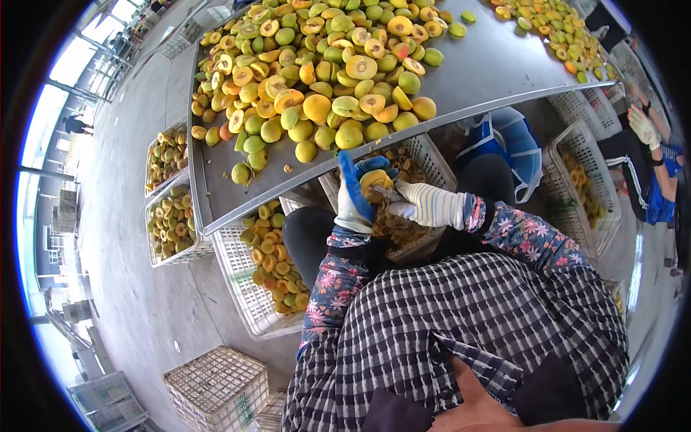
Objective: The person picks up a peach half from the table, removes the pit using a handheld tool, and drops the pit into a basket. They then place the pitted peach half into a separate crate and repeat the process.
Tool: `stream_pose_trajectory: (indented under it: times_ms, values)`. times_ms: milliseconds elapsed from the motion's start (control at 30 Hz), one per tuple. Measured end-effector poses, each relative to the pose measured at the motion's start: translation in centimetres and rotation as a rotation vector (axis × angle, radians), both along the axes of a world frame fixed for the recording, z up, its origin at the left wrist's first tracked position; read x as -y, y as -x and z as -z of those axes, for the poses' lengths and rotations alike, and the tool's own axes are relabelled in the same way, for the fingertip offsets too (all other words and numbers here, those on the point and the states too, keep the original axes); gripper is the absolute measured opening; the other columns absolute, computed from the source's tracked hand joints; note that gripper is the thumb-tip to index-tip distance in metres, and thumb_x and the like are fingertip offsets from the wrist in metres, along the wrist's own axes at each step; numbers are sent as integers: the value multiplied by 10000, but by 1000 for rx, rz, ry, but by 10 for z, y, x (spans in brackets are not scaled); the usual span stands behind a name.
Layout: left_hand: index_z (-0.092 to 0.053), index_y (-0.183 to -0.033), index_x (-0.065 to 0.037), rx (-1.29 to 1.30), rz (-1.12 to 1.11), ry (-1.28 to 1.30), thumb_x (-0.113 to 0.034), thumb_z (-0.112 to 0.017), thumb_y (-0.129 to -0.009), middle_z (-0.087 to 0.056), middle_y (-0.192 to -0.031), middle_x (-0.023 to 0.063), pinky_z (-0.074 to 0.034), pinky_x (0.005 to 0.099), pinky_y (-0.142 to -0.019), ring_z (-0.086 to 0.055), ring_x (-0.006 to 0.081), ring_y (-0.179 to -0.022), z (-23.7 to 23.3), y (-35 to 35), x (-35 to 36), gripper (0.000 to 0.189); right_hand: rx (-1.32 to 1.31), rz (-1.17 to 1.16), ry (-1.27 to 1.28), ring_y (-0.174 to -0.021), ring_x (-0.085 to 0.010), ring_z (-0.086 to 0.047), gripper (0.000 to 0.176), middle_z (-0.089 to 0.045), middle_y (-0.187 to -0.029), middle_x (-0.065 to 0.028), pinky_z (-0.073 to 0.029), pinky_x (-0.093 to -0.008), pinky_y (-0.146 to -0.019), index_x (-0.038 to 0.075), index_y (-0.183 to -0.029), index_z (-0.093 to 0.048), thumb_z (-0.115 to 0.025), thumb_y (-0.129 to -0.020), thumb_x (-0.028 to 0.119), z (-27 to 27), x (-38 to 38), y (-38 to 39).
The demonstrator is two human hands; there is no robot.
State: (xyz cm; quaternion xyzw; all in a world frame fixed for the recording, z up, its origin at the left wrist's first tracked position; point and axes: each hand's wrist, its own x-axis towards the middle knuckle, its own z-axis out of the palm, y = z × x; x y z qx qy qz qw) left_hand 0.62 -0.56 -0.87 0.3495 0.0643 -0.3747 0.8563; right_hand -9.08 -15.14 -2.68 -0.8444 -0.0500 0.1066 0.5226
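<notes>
Table (482, 61) is bearing fruit (317, 108); crates (234, 281) on floor (133, 302) are holding more; left hand (351, 194) is gripping a piece (371, 185), right hand (435, 204) a tool (389, 194).

Fruit (317, 108) on the table (497, 54), one crate (436, 160) between the knees (488, 176), another crate (234, 277) beside the left knee (306, 237).

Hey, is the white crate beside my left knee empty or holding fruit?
Holding fruit: it shows piled inside the white crate.

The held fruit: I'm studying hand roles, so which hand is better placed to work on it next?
Probably the right hand: it grips what looks like a metal tool at the yellow fruit, while the left hand is occupied holding that fruit.
</notes>
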Motion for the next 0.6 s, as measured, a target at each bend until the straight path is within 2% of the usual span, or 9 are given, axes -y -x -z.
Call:
stream_pose_trajectory:
  times_ms: [67,100,200,267,333,367,467,500,600]
  values:
    - [-613,-936,50,-17,-40,-6,-563,-506,-937,-647,-856,178,-571,459,-770,-659,347,-821,0,3,3,623,50,38,181,-860,-403,-630,382,-636,-904,-244,-493,-432,-776,-39,-1143,-504,-584,-931,268,11,-1,3]
    - [-618,-901,45,-1,-57,-58,-564,-513,-933,-649,-840,179,-571,454,-770,-660,346,-809,8,2,3,618,-20,-20,349,-912,-434,-617,386,-631,-928,-284,-492,-455,-780,-56,-1138,-501,-579,-926,257,-31,-7,3]
    - [-606,-843,29,59,-102,-182,-553,-532,-929,-641,-801,174,-576,457,-733,-660,339,-754,12,1,2,593,-56,10,361,-893,-452,-614,378,-633,-928,-284,-494,-462,-775,-63,-1144,-498,-564,-927,241,-30,-20,7]
    - [-603,-823,20,38,-101,-190,-545,-539,-929,-635,-799,169,-580,466,-708,-658,337,-736,5,4,3,578,-300,37,0,-752,-321,-602,362,-616,-841,-175,-488,-387,-672,-6,-1163,-509,-573,-934,265,-35,-23,9]
    - [-600,-863,53,73,-111,-178,-591,-538,-908,-635,-774,163,-584,438,-661,-662,314,-690,2,5,6,649,-536,62,-364,-610,-190,-589,347,-599,-754,-66,-483,-312,-569,50,-1183,-519,-583,-940,289,-48,-26,9]
    - [-599,-883,70,92,-117,-175,-614,-537,-897,-634,-762,161,-587,423,-637,-665,303,-666,0,5,6,687,-544,85,-334,-568,-76,-488,315,-520,-710,20,-420,-244,-505,106,-1166,-532,-600,-941,315,-59,-28,9]
    - [-597,-886,62,84,-2,-135,-588,-548,-904,-632,-787,158,-591,449,-649,-666,312,-673,-8,0,2,652,-509,109,-495,-517,-88,-472,262,-505,-684,19,-391,-251,-459,114,-1126,-532,-587,-951,302,-61,-28,12]
    - [-597,-892,53,36,-2,-65,-562,-556,-911,-632,-801,163,-591,459,-649,-665,316,-668,-12,-1,1,617,-578,118,-590,-467,-79,-432,223,-475,-656,31,-347,-242,-413,122,-1089,-524,-581,-958,293,-59,-26,11]
    - [-594,-816,-7,-24,39,-33,-551,-595,-894,-615,-827,159,-576,491,-692,-656,334,-755,-15,0,2,550,-663,99,-820,-435,-68,-398,206,-457,-636,42,-313,-233,-390,120,-1062,-514,-580,-960,286,-54,-18,12]
